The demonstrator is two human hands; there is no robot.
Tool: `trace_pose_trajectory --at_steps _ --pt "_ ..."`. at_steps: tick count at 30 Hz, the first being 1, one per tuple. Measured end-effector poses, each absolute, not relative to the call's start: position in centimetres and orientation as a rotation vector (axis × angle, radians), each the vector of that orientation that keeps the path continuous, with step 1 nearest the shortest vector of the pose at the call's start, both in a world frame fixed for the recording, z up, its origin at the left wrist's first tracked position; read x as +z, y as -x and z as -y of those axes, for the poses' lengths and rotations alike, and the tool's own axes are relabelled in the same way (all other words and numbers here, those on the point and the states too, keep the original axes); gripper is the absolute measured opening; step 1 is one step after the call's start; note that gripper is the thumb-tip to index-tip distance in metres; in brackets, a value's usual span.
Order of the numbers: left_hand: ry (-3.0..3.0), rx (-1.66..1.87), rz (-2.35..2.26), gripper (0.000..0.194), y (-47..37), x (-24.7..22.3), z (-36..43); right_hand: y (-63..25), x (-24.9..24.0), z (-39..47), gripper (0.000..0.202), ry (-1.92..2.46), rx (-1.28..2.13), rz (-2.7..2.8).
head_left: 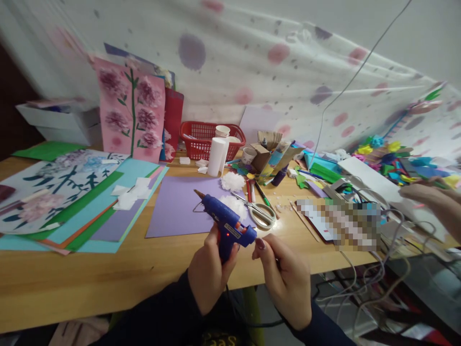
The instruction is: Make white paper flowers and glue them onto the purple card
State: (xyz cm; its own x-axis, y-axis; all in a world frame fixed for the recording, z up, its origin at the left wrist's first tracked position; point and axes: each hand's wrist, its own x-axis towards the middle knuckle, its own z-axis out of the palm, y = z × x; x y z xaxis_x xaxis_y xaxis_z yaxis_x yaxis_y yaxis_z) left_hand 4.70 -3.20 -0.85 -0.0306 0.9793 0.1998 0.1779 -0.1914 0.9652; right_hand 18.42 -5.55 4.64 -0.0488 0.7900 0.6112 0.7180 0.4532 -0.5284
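Front tabletop [126, 283] allows passage; scissors [251, 206] crowd glue gun [221, 215].

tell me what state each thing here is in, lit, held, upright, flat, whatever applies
Blue glue gun: held in left hand, red light lit
Right hand: curled, at the gun's rear end
Scissors: lying down
Purple sheet: lying flat
Pink flower picture: propped up
White cylinder: standing upright
Red basket: upright

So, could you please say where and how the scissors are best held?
I'd grip the scissors by their pale handles, coming from the near right, clear of the glue gun: the loops face that way, while the blades point away towards the white flowers.
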Motion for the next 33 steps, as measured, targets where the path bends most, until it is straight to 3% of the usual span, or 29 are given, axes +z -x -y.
trace_pose_trajectory --at_steps 7,11,14,19,24,33 --pt "-1.517 1.301 -1.209 0.056 -4.8 -2.1 2.9 -18.4 5.2 5.5 0.028 1.255 0.249 1.781" --pt "-1.563 1.332 -1.194 0.053 -4.7 -2.1 2.4 -19.3 4.5 5.5 0.012 1.134 0.579 1.76" --pt "-1.605 1.31 -1.191 0.05 -5.0 -1.3 2.1 -19.9 3.0 5.1 0.029 0.928 0.841 1.612" --pt "-1.581 1.127 -1.173 0.041 -7.0 0.4 2.1 -20.9 0.1 4.2 0.033 0.848 0.927 1.08" --pt "-1.477 1.099 -0.964 0.03 -9.8 0.7 2.8 -23.0 -0.9 3.6 0.038 1.114 0.921 1.006" --pt "-1.502 1.015 -0.75 0.041 -13.0 -1.1 4.6 -23.9 0.9 3.0 0.042 1.612 1.0 1.249"
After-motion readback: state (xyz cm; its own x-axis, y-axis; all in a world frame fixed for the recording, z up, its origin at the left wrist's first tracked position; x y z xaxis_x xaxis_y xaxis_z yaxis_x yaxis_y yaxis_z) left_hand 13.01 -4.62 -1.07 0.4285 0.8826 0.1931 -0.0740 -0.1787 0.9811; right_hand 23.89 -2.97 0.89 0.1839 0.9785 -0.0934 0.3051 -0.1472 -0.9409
